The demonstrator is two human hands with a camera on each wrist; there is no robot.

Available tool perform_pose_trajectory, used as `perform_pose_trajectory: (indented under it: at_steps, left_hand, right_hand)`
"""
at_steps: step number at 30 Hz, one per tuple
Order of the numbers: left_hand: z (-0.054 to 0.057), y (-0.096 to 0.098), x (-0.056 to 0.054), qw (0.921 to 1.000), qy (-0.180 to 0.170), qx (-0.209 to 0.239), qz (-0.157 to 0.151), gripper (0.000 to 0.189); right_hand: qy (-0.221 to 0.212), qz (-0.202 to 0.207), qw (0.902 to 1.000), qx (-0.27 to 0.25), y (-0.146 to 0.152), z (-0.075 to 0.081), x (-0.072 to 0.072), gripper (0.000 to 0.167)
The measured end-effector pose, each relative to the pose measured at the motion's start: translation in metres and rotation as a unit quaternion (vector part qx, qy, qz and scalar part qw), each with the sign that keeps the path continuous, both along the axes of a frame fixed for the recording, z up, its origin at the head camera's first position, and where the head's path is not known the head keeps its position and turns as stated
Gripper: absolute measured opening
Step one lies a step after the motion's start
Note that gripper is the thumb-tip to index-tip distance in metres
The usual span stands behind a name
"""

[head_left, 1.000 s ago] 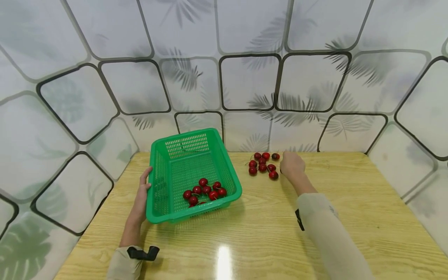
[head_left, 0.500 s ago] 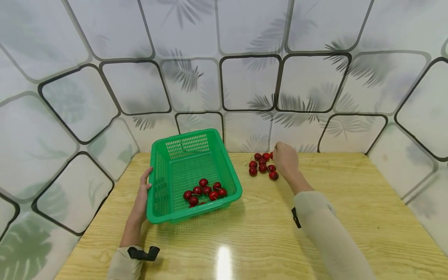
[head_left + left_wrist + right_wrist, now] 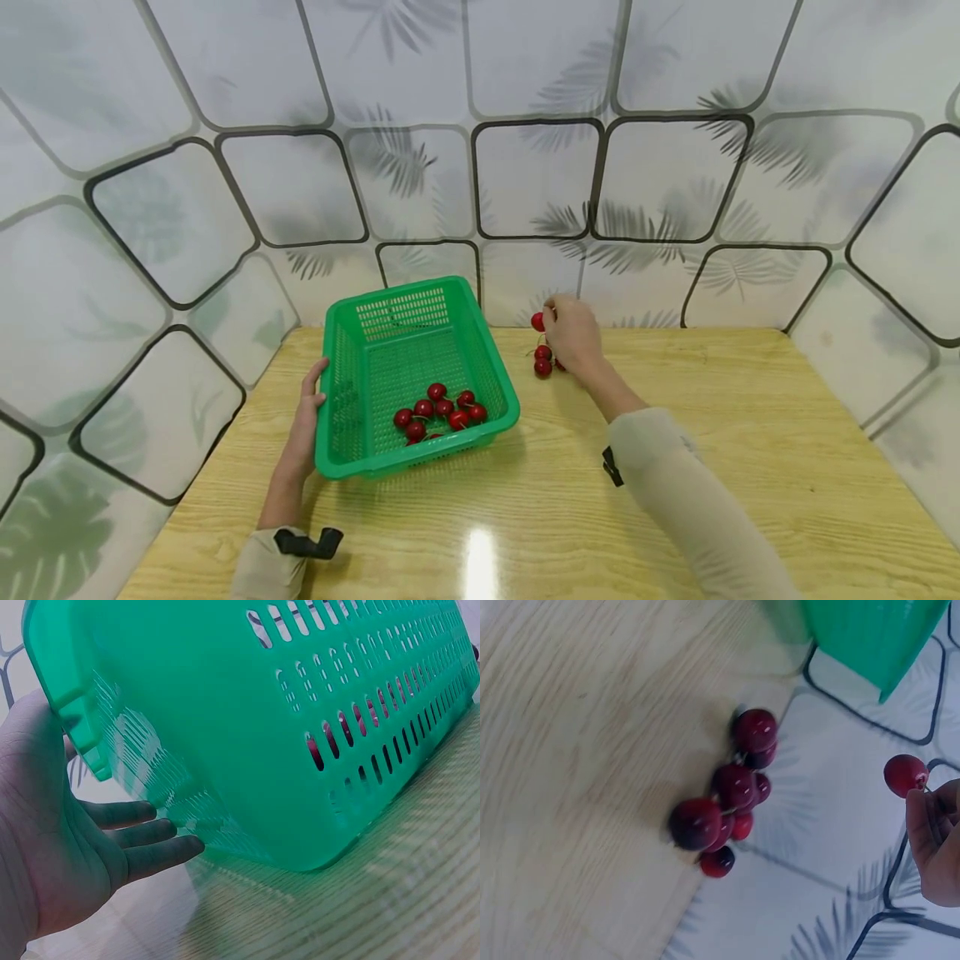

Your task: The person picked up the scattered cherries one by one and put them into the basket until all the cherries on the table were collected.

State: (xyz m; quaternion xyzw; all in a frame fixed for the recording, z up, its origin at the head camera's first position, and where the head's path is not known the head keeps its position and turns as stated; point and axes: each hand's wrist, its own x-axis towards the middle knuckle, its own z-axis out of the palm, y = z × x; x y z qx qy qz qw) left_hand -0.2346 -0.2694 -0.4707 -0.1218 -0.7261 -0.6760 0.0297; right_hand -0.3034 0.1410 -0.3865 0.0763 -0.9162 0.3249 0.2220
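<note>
In the head view, a green plastic basket (image 3: 420, 460) sits tilted at centre-left, with several red cherries (image 3: 444, 408) gathered at its near right end. My left hand (image 3: 302, 425) holds its left side at the rim. The left wrist view shows three fingers (image 3: 161, 859) stretched along the basket's outer wall; the thumb is hidden behind the rim. My right hand (image 3: 573, 333) pinches one cherry (image 3: 537, 322) by its stem, raised above the table. Below it lie several loose cherries (image 3: 542, 367), partly covered by the hand; the right wrist view shows this cluster (image 3: 733, 786) better.
The light wooden table (image 3: 570, 508) ends at a back wall (image 3: 536, 175) with a leaf-and-frame pattern, which also wraps round both sides. The loose cherries lie near the table's back edge, to the right of the basket.
My right hand has moved left from the right edge of the cherry cluster, lifting a cherry off the table. The left hand and the basket have stayed in place.
</note>
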Motion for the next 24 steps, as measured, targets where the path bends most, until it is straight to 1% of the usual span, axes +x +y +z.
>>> perform_pose_trajectory:
  at_steps: [3,10,13,16,20,24]
  left_hand:
    - [0.0,0.0,0.0,1.0,-0.002,-0.003,0.002,0.055]
    - [0.0,0.0,-0.001,0.9997,-0.024,-0.007,0.007,0.056]
    - [0.0,0.0,-0.002,0.9997,-0.022,-0.005,0.007,0.056]
    - [-0.001,-0.001,-0.002,0.9998,-0.02,-0.003,0.006,0.056]
    - [-0.002,-0.002,-0.003,0.9999,-0.016,-0.001,0.003,0.056]
    - [-0.002,-0.002,-0.003,0.9999,-0.013,0.003,0.001,0.055]
  right_hand:
    - [0.016,0.023,0.9995,-0.012,-0.012,0.005,0.003,0.02]
    - [0.087,0.08,0.9928,-0.019,-0.04,0.011,0.01,0.017]
    - [0.094,0.102,0.9901,-0.02,-0.053,0.012,0.013,0.015]
    - [0.09,0.119,0.9887,-0.014,-0.066,0.011,0.014,0.013]
    - [0.092,0.137,0.9862,0.013,-0.083,0.008,0.016,0.011]
    - [0.091,0.16,0.9813,0.057,-0.098,0.002,0.019,0.009]
